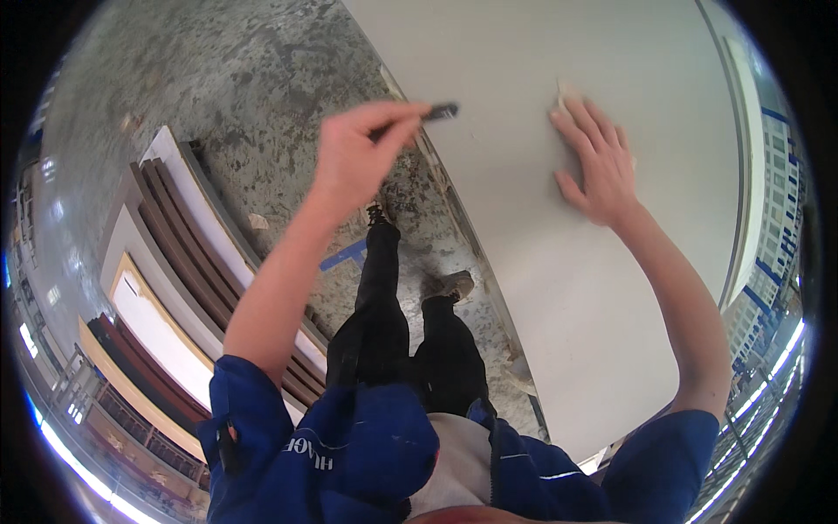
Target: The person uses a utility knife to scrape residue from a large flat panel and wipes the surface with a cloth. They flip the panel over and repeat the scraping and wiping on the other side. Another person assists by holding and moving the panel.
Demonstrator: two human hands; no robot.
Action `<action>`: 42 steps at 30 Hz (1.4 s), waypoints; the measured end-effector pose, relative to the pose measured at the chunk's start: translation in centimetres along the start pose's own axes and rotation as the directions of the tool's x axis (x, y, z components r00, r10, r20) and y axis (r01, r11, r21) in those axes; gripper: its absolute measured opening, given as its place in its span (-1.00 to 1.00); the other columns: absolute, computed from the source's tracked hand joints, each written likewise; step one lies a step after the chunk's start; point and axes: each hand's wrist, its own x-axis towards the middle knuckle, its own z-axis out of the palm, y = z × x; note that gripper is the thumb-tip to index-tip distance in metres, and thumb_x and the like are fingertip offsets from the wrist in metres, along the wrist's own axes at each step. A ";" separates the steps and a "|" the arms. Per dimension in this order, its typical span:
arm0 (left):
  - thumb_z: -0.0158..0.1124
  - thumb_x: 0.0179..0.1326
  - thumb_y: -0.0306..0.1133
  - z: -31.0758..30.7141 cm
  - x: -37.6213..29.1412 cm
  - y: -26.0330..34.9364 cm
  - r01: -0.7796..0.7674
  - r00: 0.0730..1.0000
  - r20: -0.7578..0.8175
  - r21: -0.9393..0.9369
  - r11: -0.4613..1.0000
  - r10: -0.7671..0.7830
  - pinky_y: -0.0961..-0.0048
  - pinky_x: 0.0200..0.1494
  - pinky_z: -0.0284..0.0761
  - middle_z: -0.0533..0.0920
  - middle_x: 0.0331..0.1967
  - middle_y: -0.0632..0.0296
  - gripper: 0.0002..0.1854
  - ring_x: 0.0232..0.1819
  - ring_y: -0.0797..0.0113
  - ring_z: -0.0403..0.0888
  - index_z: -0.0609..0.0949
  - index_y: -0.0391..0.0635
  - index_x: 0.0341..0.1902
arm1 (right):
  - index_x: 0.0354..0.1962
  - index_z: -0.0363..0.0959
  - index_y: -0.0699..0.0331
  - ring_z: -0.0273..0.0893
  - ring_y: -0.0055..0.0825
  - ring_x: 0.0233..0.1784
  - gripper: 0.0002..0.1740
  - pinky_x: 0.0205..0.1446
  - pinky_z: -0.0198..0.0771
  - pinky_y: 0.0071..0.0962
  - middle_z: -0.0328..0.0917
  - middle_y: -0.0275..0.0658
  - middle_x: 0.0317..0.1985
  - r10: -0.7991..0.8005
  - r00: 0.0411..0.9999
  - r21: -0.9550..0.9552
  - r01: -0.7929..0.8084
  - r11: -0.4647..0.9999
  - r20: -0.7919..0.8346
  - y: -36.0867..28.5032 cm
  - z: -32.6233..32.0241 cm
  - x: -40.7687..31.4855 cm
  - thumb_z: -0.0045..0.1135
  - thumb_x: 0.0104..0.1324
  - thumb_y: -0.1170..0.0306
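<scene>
My left hand [366,147] pinches a short dark tool [443,111] between thumb and fingers. Motion blurs the tool, so its exact kind is unclear. It is held over the near left edge of a large, flat, light-grey panel [524,216]. On that panel my right hand [597,160] lies palm down, with fingers stretched and thumb spread away. A thin pale piece [560,92], perhaps cloth or paper, peeks out at the fingertips. Most of it is hidden beneath the hand, and no grip around it is visible. The panel's surface looks smooth, with faint small marks near the tool.
To the left, several brown, grey and white panels [186,223] stand on edge in a row. Blue tape [344,255] marks the stained concrete floor [281,85] by my feet. A pale strip or panel edge [746,170] runs along the grey panel's far right side.
</scene>
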 end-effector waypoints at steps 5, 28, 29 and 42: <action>0.32 0.40 -0.47 -6.6 9.5 -0.6 -0.123 0.989 -0.069 0.075 0.990 0.128 0.57 -0.19 0.57 0.78 -0.32 0.27 -0.76 -0.28 0.56 0.68 0.78 -0.13 0.08 | 0.41 0.37 -0.02 0.22 -0.05 0.53 -0.19 0.27 0.21 -0.11 0.28 -0.21 0.52 -0.010 1.000 0.058 0.010 0.998 0.003 0.8 0.5 0.7 0.14 0.16 0.07; 0.30 0.41 -0.43 -16.1 23.1 -2.0 -0.083 0.965 -0.247 0.041 0.996 0.091 0.67 -0.36 0.39 0.72 -0.39 0.31 -0.75 -0.40 0.61 0.58 0.74 -0.26 0.08 | 0.33 0.46 0.04 0.37 -0.04 0.42 -0.25 0.07 0.24 -0.15 0.41 -0.13 0.42 -0.048 0.998 0.026 0.048 0.998 -0.033 1.9 1.1 0.4 0.03 0.20 -0.02; 0.30 0.41 -0.44 -15.3 22.3 -2.1 -0.099 0.971 -0.229 -0.097 0.990 0.075 0.66 -0.35 0.41 0.73 -0.39 0.30 -0.75 -0.40 0.60 0.59 0.74 -0.27 0.08 | 0.34 0.46 0.04 0.38 -0.04 0.42 -0.25 0.08 0.24 -0.15 0.41 -0.13 0.42 -0.053 0.998 0.027 0.055 0.998 -0.041 1.9 1.0 0.5 0.03 0.20 -0.01; 0.37 0.31 -0.49 0.7 -1.1 0.0 -0.012 0.954 0.298 0.055 0.998 -0.005 0.50 -0.33 0.55 0.75 -0.40 0.25 -0.77 -0.39 0.49 0.66 0.82 -0.04 0.01 | 0.35 0.45 0.04 0.36 -0.08 0.45 -0.23 0.16 0.26 -0.18 0.41 -0.18 0.44 -0.056 0.997 0.042 0.058 0.997 -0.050 1.8 0.6 0.9 0.10 0.16 0.06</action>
